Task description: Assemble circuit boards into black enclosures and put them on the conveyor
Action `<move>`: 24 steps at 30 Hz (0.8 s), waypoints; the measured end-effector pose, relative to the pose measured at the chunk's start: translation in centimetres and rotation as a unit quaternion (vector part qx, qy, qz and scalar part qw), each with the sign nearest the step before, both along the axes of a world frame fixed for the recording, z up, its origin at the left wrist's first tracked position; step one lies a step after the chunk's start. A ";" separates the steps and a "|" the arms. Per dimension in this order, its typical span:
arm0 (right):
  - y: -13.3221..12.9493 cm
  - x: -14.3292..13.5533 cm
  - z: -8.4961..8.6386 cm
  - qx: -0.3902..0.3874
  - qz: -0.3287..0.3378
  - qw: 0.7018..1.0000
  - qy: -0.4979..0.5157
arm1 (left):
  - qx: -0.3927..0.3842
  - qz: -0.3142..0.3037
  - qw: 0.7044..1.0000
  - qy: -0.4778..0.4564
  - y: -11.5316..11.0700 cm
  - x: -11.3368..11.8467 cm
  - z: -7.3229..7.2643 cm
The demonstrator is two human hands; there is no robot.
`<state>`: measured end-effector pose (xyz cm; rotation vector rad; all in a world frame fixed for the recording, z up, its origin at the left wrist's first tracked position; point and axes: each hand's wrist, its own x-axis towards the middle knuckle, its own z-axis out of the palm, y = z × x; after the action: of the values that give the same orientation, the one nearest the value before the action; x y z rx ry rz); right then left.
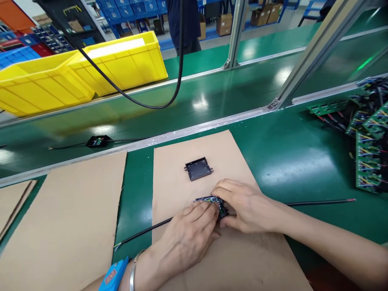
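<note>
A small black plastic case with a circuit board [223, 209] in it sits on the cardboard sheet, partly hidden by my fingers. My right hand [248, 207] grips its right side between thumb and fingers. Fingers of my left hand [189, 230] are closed over the left part, pressed together on the board and case. From under the left hand a black cable [145, 231] runs left to bare coloured wire ends. Another length of black cable [318, 202] emerges beyond the right forearm. Just behind the hands lies a shallow black cover [199, 169], its hollow side up.
Cardboard sheets [81, 210] lie on the green bench at left. Wired circuit boards [368, 157] are piled at right. Behind a metal rail, a cabled black box [98, 141] rests near yellow bins [127, 64]. A black cable [151, 106] hangs in front; a person [184, 24] stands beyond.
</note>
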<state>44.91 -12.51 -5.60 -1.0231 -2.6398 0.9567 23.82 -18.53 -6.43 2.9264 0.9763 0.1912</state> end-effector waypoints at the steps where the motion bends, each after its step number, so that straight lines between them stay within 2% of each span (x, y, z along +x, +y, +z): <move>1: 0.1 -0.1 0.2 -0.004 0.003 1.000 0.000 | -0.011 -0.006 1.000 -0.001 0.2 -0.2 0.1; 7: 0.5 0.7 0.5 -0.017 0.034 0.999 0.019 | -0.083 -0.048 0.995 -0.041 1.2 -1.2 0.5; 14: -0.8 3.3 0.6 -0.003 -0.067 0.998 -0.012 | -0.076 -0.033 0.995 -0.047 0.6 -1.4 -0.7; 20: -0.5 1.5 1.0 0.004 -0.002 1.000 -0.031 | -0.083 -0.021 0.995 -0.042 0.6 -1.0 -0.2; 24: -0.2 0.8 0.6 0.017 -0.005 0.999 -0.043 | -0.104 -0.023 0.994 -0.028 0.6 -0.9 0.1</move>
<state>45.74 -12.70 -5.04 -1.0913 -2.7083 0.8817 22.90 -17.90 -6.37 2.7356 0.8636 0.1569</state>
